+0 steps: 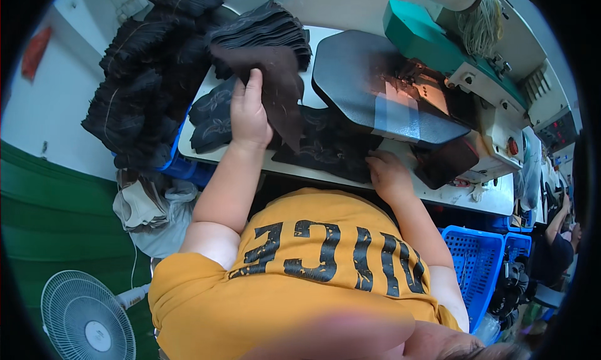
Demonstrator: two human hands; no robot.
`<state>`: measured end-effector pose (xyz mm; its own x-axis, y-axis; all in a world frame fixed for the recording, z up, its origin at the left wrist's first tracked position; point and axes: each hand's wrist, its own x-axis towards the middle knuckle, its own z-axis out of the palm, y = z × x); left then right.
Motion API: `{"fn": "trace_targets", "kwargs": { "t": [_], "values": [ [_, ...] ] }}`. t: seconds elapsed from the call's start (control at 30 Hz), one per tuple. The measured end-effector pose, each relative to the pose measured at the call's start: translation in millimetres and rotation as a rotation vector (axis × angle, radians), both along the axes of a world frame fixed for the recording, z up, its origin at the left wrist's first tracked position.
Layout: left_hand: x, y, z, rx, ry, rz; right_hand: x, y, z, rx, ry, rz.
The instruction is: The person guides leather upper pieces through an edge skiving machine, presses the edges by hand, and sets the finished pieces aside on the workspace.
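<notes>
My left hand point(249, 113) is closed on a dark brown flat cut piece point(283, 87), thumb on top, lifted over the white table. A fanned stack of black cut pieces point(266, 31) lies just beyond it. Several dark pieces with stitched flower patterns point(322, 144) lie overlapping along the near table edge. At their right end, my right hand point(389, 174) rests with its fingers stretched onto the cloth. More patterned dark pieces point(211, 113) lie left of my left hand, partly hidden by it.
A green and white sewing machine point(426, 37) with a dark rounded bed plate point(347, 78) stands at the right. Piled black bundles point(141, 78) rise at the left above a blue crate. A blue basket point(472, 266) stands lower right; a fan point(87, 316) stands lower left.
</notes>
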<state>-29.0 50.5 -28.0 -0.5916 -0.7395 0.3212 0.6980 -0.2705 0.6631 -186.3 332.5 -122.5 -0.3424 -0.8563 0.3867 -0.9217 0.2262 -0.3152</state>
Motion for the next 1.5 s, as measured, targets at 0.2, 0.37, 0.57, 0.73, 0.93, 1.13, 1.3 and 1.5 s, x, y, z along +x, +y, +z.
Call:
{"fn": "trace_targets", "kwargs": {
  "t": [0.2, 0.37, 0.57, 0.73, 0.93, 1.13, 1.3, 1.5],
  "values": [
    [12.4, 16.1, 59.9, -1.565, -0.562, -0.076, 20.7, -3.1, 66.9, -0.639, 0.321, 0.317],
    [12.1, 42.2, 84.2, -1.64, -0.509, -0.226, 19.7, -7.8, 108.1, -0.687, 0.171, 0.146],
    [-33.5, 56.7, 83.5, -1.623, -0.541, 0.15, 29.3, -8.1, 131.7, -0.502, 0.327, 0.225],
    [-45.9, 67.8, 91.7, -1.854, -0.651, 0.356, 37.5, -6.2, 132.0, -0.504, 0.305, 0.237],
    [-45.2, 73.5, 99.6, -1.933, -0.714, 0.473, 39.4, -2.5, 136.5, -0.567, 0.249, 0.253],
    [-50.7, 71.8, 106.0, -2.011, -0.758, 0.524, 38.8, -3.0, 139.7, -0.615, 0.236, 0.238],
    [-51.3, 68.3, 106.2, -2.029, -0.759, 0.526, 39.8, -2.2, 141.5, -0.607, 0.229, 0.254],
    [-53.2, 71.4, 107.9, -2.052, -0.781, 0.539, 35.8, -0.9, 135.9, -0.594, 0.262, 0.27]
  ]
}}
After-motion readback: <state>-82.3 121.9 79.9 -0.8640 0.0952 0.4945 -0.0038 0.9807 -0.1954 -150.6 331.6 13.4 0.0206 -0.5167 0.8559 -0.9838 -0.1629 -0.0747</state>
